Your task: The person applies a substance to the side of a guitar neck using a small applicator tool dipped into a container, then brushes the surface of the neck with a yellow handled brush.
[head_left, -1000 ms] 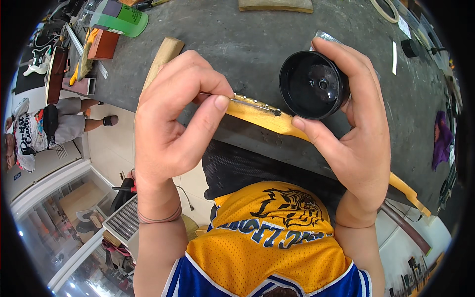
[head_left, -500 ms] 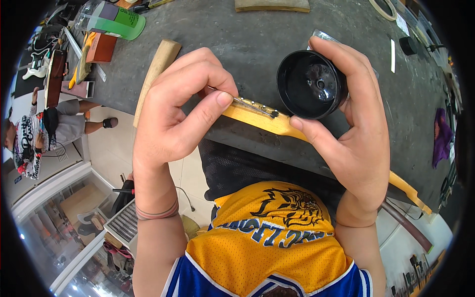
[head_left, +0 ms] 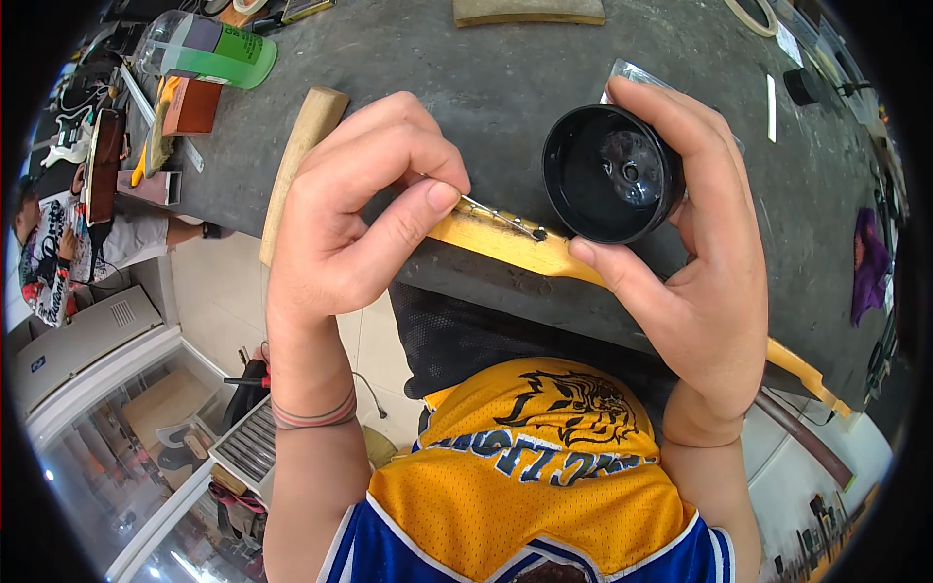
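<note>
- Counted at the work: two hands, left hand (head_left: 364, 214) and right hand (head_left: 714, 223); one yellow guitar neck (head_left: 510, 248); one thin metal rod (head_left: 501, 215); one round black cup (head_left: 575, 180).
- Counted on the desk (head_left: 486, 87): one bottle (head_left: 233, 56) with green liquid; one red-brown block (head_left: 191, 107); two wooden bars, a long one (head_left: 301, 146) beside the left hand and a short one (head_left: 530, 14) at the top; one white strip (head_left: 773, 109); one black cap (head_left: 802, 87); one purple cloth (head_left: 868, 264).
- Beyond, at far left: one co-worker (head_left: 46, 257).
- Left fingers: pinched shut on the metal rod, between thumb and index.
- Right fingers: curled around the black cup, mouth tilted leftward and up; thumb tip at the guitar neck, just below the rim.
- Compared with half a second ago: same grips; rod tip and guitar neck slightly lower in view; co-worker differently placed. Compared with a second ago: rod more steeply slanted.
- Guitar neck: at the near side of the desk, between both hands, partly hidden by the right hand, visible again farther right.
- Its long axis: from upper left to lower right.
- Metal rod: aslant likewise, dark tip pointing down-right, at a black spot on the guitar neck; contact hard to tell.
</note>
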{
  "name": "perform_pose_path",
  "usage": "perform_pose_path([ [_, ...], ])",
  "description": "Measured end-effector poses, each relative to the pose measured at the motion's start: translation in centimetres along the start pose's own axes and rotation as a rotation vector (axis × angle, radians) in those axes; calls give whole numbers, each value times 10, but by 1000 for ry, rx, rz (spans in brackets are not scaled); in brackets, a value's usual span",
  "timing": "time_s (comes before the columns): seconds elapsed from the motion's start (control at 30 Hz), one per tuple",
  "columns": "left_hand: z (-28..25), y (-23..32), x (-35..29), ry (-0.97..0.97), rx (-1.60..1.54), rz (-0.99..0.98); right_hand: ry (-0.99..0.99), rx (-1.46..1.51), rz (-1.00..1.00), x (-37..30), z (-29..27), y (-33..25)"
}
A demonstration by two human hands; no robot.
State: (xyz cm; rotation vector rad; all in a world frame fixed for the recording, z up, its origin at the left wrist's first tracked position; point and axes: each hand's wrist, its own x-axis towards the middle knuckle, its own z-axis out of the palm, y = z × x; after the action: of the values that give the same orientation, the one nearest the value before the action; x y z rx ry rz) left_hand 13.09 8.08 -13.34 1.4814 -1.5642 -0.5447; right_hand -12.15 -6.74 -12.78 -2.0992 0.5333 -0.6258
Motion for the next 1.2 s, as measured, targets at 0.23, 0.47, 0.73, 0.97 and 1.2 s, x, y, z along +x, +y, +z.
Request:
perform_pose_path([
  [0.23, 0, -2, -1, 12, -22, -11, 2, 3, 4, 0, 1, 0],
  [0.47, 1, 1, 1, 16, 6, -28, -3, -1, 29, 1, 0, -2],
  [0.73, -4, 0, -1, 9, -4, 37, -8, -10, 8, 0, -1, 0],
  [0.97, -8, 1, -5, 92, 33, 94, -1, 2, 5, 0, 0, -1],
  [1.2, 5, 24, -23, 196, 242, 125, -3, -8, 7, 0, 1, 0],
])
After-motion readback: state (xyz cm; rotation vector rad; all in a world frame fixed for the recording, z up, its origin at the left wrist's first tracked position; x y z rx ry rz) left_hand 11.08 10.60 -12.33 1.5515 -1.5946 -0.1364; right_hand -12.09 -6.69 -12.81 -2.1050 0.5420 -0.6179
